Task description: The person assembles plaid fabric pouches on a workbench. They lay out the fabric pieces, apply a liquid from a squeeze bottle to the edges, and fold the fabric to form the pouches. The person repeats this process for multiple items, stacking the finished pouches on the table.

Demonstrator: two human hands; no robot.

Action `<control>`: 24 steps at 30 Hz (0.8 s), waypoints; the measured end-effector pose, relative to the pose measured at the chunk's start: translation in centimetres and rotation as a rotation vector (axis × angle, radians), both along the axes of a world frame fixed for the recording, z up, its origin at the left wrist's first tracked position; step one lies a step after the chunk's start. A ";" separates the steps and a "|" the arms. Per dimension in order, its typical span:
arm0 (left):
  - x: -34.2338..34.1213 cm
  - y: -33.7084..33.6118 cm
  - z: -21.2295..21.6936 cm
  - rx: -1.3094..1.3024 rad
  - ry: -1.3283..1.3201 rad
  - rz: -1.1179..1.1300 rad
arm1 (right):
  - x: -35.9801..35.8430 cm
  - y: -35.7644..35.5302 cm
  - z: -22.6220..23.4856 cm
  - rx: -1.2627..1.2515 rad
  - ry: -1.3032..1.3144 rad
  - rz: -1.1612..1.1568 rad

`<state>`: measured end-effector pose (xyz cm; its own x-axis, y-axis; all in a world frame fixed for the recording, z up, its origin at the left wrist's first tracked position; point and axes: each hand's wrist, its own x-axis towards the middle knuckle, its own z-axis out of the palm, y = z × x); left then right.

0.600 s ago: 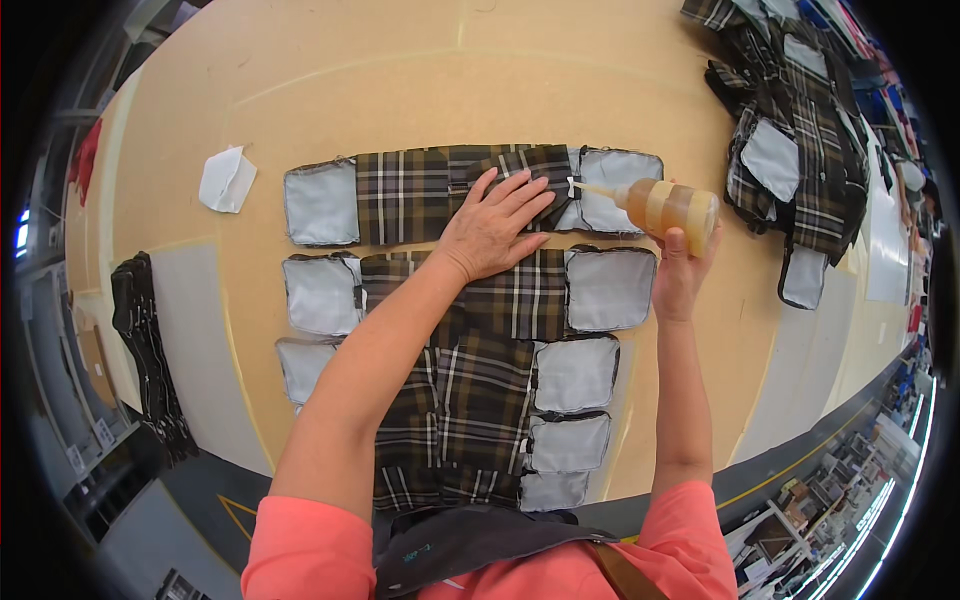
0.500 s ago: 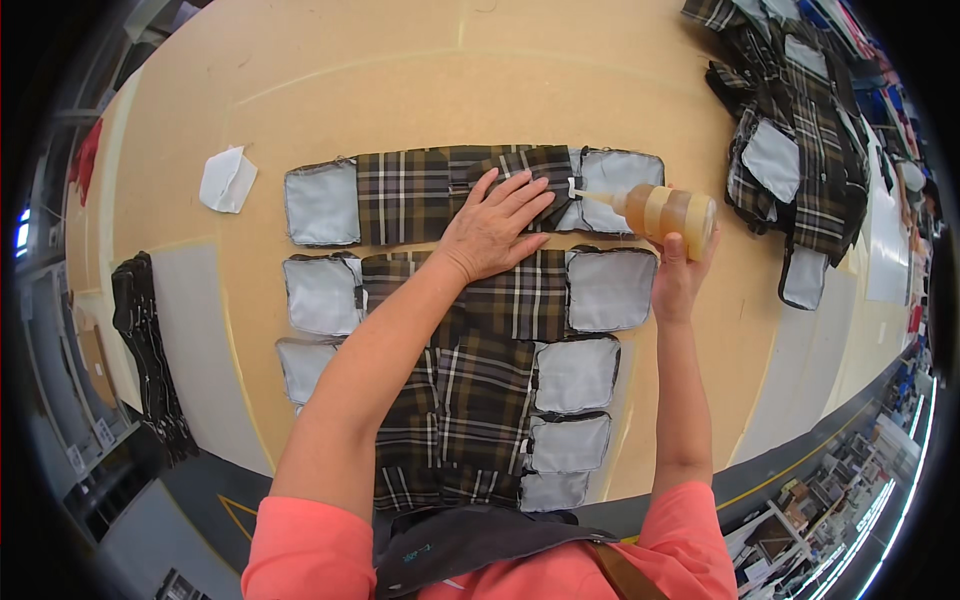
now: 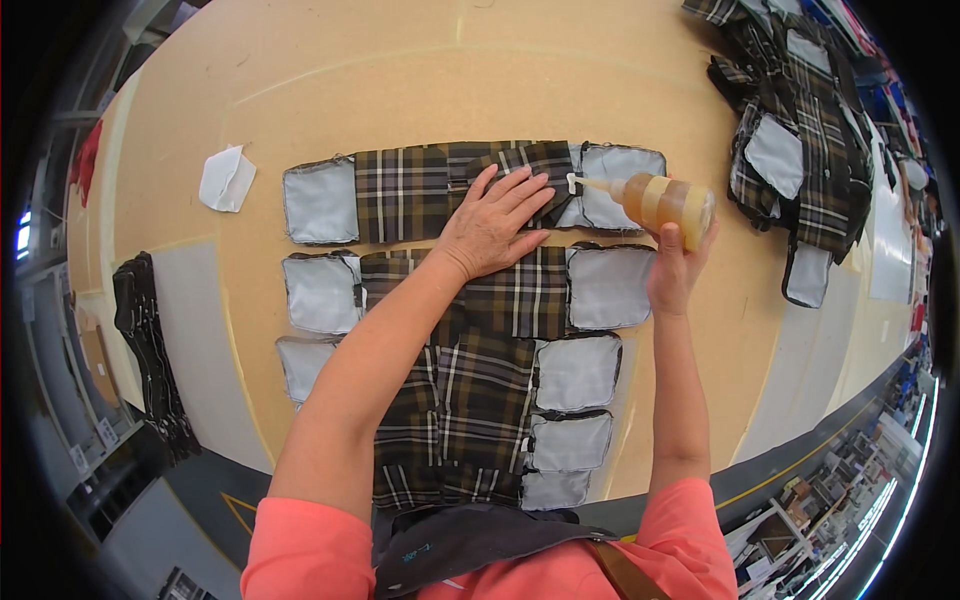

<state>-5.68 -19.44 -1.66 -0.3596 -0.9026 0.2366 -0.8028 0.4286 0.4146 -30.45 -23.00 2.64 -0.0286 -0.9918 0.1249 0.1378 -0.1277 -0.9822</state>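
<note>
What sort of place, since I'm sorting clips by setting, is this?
Probably a garment workshop: brown-and-black plaid fabric pieces with pale grey cloth panels lie in rows on a broad tan worktable, and the right hand holds a translucent amber bottle with a narrow nozzle.

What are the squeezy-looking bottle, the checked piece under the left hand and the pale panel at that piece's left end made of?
Bottle: probably soft plastic; its wall looks translucent, with amber showing through.
Checked piece: woven cloth by its look, matt, with a striped plaid pattern; fibre unclear.
Pale panel: seemingly thin, smooth lining cloth, with faint creases and a dark, ragged edge.
</note>
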 end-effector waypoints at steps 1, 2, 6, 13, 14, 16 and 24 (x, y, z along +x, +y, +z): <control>0.0 0.0 0.0 -0.003 0.004 0.002 | -0.1 0.1 0.0 -0.003 -0.009 0.011; 0.0 0.0 0.0 -0.006 0.008 0.004 | -0.4 0.4 0.0 -0.006 -0.018 0.021; 0.0 0.0 0.1 -0.003 -0.003 0.006 | -0.8 1.0 0.2 -0.007 0.014 0.043; -0.1 0.0 0.1 -0.004 -0.004 0.004 | 0.3 0.2 -0.1 0.003 0.000 -0.020; 0.0 0.1 0.2 -0.005 -0.004 0.005 | 0.3 0.2 -0.1 0.008 -0.007 -0.022; 0.0 0.1 0.1 -0.022 0.009 0.004 | 0.1 0.4 -0.2 0.018 -0.018 -0.020; 0.5 0.2 -0.2 -0.096 0.124 0.001 | -0.9 1.2 2.1 0.396 -0.708 -0.043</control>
